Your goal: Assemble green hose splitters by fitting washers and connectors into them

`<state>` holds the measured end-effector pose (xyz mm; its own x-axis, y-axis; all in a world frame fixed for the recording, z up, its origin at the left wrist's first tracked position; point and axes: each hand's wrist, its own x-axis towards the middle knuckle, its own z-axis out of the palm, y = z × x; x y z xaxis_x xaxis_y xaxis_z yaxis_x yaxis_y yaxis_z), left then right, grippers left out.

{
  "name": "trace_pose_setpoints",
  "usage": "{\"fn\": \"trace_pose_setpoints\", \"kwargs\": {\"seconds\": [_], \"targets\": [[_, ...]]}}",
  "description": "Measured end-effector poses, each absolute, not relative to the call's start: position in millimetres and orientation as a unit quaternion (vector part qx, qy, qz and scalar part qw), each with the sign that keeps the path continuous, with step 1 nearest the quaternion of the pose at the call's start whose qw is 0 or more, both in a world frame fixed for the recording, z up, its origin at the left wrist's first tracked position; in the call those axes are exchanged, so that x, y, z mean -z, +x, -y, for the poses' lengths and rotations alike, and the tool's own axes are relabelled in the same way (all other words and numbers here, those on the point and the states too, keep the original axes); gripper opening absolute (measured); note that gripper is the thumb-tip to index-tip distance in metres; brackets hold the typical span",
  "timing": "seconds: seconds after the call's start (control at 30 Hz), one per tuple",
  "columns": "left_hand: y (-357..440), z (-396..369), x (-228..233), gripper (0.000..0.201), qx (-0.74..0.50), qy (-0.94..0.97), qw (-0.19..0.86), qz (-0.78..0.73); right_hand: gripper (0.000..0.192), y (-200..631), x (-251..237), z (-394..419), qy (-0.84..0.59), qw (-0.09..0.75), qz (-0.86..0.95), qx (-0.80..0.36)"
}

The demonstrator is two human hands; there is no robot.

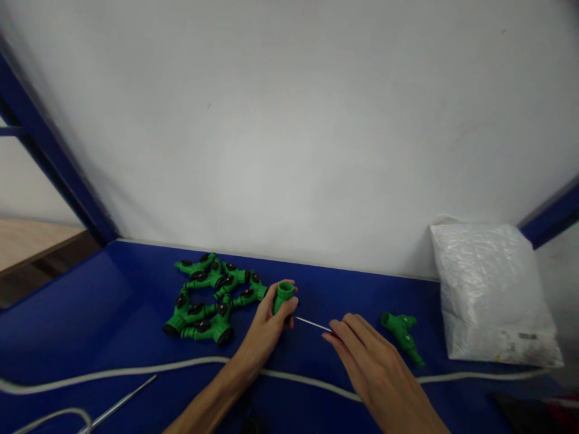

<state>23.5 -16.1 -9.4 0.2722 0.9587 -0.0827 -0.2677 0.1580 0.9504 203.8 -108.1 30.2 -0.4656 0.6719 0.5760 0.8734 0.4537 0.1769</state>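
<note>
A green fitting was gripped in the left hand, a thin metal rod pinched by the right hand; a pile of fittings looked done, one loose fitting left.

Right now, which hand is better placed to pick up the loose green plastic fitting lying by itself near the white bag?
Probably the right hand: it lies just beside the lone green plastic fitting, though it holds a thin metal rod. The left hand already grips another green fitting.
</note>
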Motion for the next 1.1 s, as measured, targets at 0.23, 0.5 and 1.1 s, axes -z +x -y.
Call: {"fn": "trace_pose_setpoints", "kwargs": {"seconds": [0.23, 0.5, 1.1], "targets": [[22.6, 16.9, 9.7, 0.037, -0.473, 0.499, 0.621, -0.376, 0.048, 194.9, -35.7, 105.8, -0.508, 0.248, 0.807, 0.172], [22.0, 14.1, 13.2, 0.038, -0.473, 0.48, 0.631, -0.384, 0.026, 201.0, -18.6, 107.2, -0.553, 0.261, 0.788, 0.076], [21.6, 13.5, 15.4, 0.034, -0.471, 0.526, 0.603, -0.37, 0.038, 199.9, -21.6, 99.3, -0.527, 0.258, 0.795, 0.151]]}}
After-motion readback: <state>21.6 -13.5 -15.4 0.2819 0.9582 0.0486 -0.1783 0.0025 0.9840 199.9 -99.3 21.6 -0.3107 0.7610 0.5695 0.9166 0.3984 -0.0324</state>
